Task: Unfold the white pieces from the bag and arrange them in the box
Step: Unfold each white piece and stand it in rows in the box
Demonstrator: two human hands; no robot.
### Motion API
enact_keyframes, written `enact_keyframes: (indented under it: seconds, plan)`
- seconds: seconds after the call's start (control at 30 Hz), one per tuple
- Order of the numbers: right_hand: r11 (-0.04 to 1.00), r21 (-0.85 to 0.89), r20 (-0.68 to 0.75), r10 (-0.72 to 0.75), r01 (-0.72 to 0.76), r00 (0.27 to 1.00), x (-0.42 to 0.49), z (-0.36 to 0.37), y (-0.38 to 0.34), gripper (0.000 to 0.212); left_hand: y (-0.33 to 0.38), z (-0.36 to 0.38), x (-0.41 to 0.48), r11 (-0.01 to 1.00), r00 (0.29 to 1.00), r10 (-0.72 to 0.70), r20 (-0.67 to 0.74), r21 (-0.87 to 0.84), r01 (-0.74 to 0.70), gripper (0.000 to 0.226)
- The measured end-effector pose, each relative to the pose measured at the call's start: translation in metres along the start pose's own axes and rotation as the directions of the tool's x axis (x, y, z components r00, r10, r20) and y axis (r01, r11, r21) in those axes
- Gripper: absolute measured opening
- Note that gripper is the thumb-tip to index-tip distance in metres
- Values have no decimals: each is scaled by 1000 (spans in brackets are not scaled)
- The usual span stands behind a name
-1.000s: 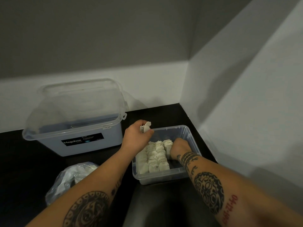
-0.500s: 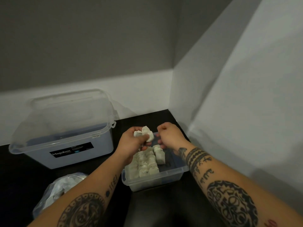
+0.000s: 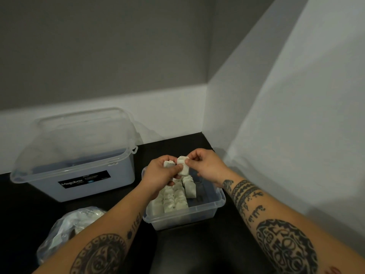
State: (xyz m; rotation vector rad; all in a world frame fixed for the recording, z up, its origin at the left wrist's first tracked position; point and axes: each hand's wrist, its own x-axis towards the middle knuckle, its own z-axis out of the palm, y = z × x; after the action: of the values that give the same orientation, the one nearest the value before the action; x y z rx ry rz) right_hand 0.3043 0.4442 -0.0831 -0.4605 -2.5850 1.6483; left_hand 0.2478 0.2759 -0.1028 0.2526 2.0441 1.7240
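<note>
Two containers sit on the dark table [image 3: 29, 210]: big lidded tub [image 3: 94, 175] at left, crumpled bag [image 3: 65, 232] lower left, then the small clear box [image 3: 197, 212] at centre, half filled with rows of white pieces [image 3: 175, 200]. Just above it, left hand [image 3: 160, 175] grips and right hand [image 3: 207, 167] pinches a folded white piece [image 3: 182, 166]. Looks feather-light, soft and limp, so I'd pinch the edges and peel gently.

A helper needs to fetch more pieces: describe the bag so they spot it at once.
Find the big lidded tub with the black label, back left on the black counter. In front of it lies the crumpled clear bag, the only soft container there.
</note>
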Motion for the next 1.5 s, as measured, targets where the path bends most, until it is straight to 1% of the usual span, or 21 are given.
enact_keyframes:
  seconds: [0.07,0.13,0.2,0.23,0.33,0.4,0.5,0.57,0.67,0.8,0.9,1.0,1.1,1.23,1.33,1.4,1.43,1.47,1.5]
  plan:
    - [993,-111,24,-27,30,999,1,0,2,7,-3,0,2,1000,1000,-5,-1,17,5,12]
    - [977,-211,6,-22,22,1000,3,1,4,8,-5,-1,4,998,1000,0,-16,70,1,11]
    - [961,-275,-20,18,-23,1000,6,3,5,6,-8,-3,8,988,992,41,-122,155,-22,9]
    - [942,-332,-7,51,-50,999,6,5,6,7,-8,-6,11,978,980,79,-181,206,-41,10]
    - [827,-551,68,179,-112,982,12,18,16,25,-10,-18,17,921,940,211,-269,377,-99,14]
    - [762,-628,53,245,-158,968,16,29,26,31,-14,-26,21,878,912,285,-295,462,-125,12]
    - [694,-679,-21,306,-238,952,18,42,37,29,-22,-35,23,801,886,360,-293,584,-132,17]
    - [682,-670,-54,349,-293,936,20,48,41,28,-28,-40,24,749,878,392,-275,650,-131,22]
    - [680,-628,-102,409,-378,907,23,55,46,27,-33,-46,27,707,889,387,-242,697,-118,26]
    - [690,-567,-153,449,-451,880,30,61,52,26,-34,-50,31,688,908,367,-204,716,-118,24]
    - [702,-516,-172,477,-491,862,32,63,55,23,-36,-51,33,668,903,389,-180,730,-142,19]
    - [727,-473,-201,462,-499,864,35,65,57,22,-39,-51,34,648,892,419,-171,744,-161,15]
    - [744,-459,-212,439,-485,873,36,65,56,29,-40,-52,36,632,886,432,-167,757,-166,14]
    - [761,-428,-210,441,-487,873,34,65,53,34,-38,-52,38,648,891,419,-172,744,-161,16]
    - [759,-430,-201,448,-489,871,33,63,51,33,-32,-49,36,701,890,409,-199,693,-168,17]
    - [753,-443,-197,448,-487,872,32,60,47,30,-23,-43,34,766,886,398,-239,617,-178,15]
    - [748,-458,-196,442,-480,875,31,58,43,28,-17,-39,34,815,890,369,-268,554,-171,14]
    - [742,-481,-194,430,-467,882,30,55,40,28,-10,-35,34,875,902,309,-302,462,-146,12]
    - [737,-503,-188,416,-451,890,30,52,36,28,-3,-31,34,938,919,218,-330,332,-103,11]
